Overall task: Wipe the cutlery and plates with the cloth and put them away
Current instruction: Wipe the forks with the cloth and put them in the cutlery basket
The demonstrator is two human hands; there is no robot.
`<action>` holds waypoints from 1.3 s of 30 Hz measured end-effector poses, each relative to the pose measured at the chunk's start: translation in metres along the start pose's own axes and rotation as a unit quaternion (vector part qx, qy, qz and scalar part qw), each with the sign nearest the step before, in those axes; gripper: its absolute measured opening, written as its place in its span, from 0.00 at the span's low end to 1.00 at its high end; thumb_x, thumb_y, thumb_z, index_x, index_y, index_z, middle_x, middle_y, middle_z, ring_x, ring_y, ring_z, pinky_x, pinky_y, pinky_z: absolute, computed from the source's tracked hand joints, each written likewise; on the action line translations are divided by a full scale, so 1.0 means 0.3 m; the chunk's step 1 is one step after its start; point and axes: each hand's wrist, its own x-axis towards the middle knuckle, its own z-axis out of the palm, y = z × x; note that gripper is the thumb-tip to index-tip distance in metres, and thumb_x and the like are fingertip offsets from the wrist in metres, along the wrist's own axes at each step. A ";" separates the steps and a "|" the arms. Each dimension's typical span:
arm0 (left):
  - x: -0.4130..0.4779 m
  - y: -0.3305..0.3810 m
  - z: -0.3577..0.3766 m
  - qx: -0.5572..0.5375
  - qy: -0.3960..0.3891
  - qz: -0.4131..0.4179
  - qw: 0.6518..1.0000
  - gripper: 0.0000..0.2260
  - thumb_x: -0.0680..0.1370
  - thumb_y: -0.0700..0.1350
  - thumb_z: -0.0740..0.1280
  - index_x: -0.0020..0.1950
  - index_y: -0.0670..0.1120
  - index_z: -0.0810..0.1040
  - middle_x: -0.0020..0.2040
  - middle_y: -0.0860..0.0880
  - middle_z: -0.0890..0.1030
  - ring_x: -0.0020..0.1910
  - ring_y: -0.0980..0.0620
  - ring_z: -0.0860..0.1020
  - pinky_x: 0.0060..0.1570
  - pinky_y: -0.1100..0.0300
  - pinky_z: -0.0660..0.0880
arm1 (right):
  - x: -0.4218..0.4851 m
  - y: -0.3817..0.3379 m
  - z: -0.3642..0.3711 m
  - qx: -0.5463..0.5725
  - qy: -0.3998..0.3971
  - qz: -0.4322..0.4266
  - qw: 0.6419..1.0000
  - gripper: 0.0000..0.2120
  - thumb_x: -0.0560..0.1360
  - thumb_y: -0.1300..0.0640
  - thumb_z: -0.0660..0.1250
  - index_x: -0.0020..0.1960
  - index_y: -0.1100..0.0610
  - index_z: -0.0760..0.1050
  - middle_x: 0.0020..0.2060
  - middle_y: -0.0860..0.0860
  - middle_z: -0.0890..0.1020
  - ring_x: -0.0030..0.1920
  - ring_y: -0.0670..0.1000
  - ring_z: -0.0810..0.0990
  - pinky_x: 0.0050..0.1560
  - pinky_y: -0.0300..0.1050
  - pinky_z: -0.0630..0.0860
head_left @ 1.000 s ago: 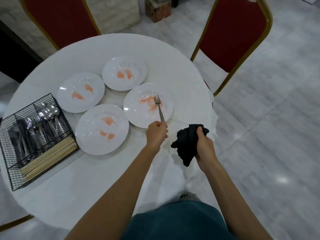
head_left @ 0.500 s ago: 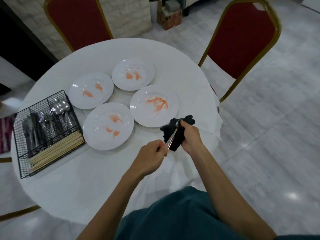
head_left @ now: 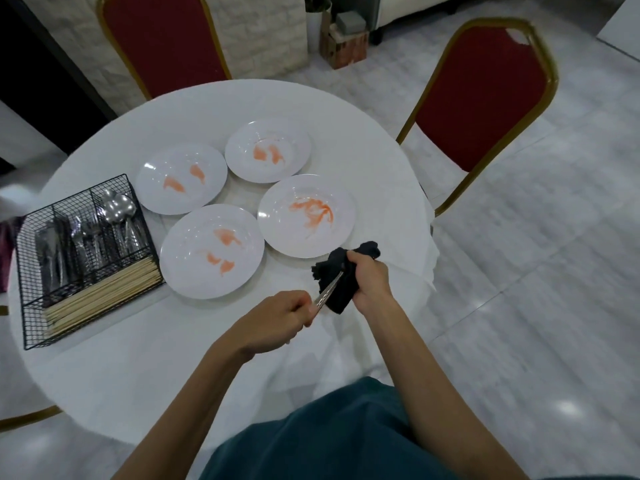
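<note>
Wiping cutlery, centre frame: left hand (head_left: 277, 322) pinches a utensil (head_left: 328, 292) by its handle; right hand (head_left: 370, 280) clenches the cloth (head_left: 337, 271) round its hidden head. Next, likely: stow in basket (head_left: 36, 325), left edge.

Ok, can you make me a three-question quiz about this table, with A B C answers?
1. Where on the table is the wire basket? A) left edge B) middle C) right edge
2. How many white plates are there? A) two B) four C) six
3. What state is the black cloth in? A) spread flat B) bunched in the right hand round a cutlery handle C) tucked in the basket

Answers: 1 A, the basket sits left of all the plates. 2 B, four stand in a cluster, each smeared orange. 3 B, the right hand grips it while the left hand holds the handle.
</note>
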 end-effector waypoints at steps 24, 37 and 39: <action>0.015 -0.230 -0.131 -0.333 0.283 -0.065 0.897 0.10 0.82 0.50 0.66 0.55 0.47 0.84 0.48 0.48 0.86 0.48 0.51 0.83 0.48 0.57 0.80 | -0.208 0.168 0.239 -0.287 -0.340 -0.044 0.895 0.12 0.82 0.57 0.65 0.65 0.57 0.77 0.53 0.61 0.86 0.51 0.64 0.86 0.54 0.64 0.83; -0.184 -0.499 -0.309 -0.462 0.416 -0.103 0.777 0.09 0.80 0.46 0.71 0.40 0.45 0.80 0.35 0.50 0.82 0.39 0.50 0.80 0.45 0.55 0.77 | -0.368 0.336 0.491 -0.428 -0.354 -0.062 0.829 0.12 0.81 0.51 0.68 0.61 0.54 0.75 0.51 0.59 0.85 0.46 0.64 0.86 0.41 0.61 0.85; -0.211 -0.541 -0.365 -0.476 0.443 -0.104 0.753 0.09 0.79 0.46 0.71 0.41 0.44 0.80 0.37 0.48 0.81 0.39 0.50 0.80 0.47 0.54 0.77 | -0.384 0.359 0.519 -0.426 -0.363 -0.067 0.826 0.10 0.81 0.50 0.67 0.60 0.54 0.75 0.51 0.59 0.85 0.46 0.65 0.86 0.41 0.64 0.85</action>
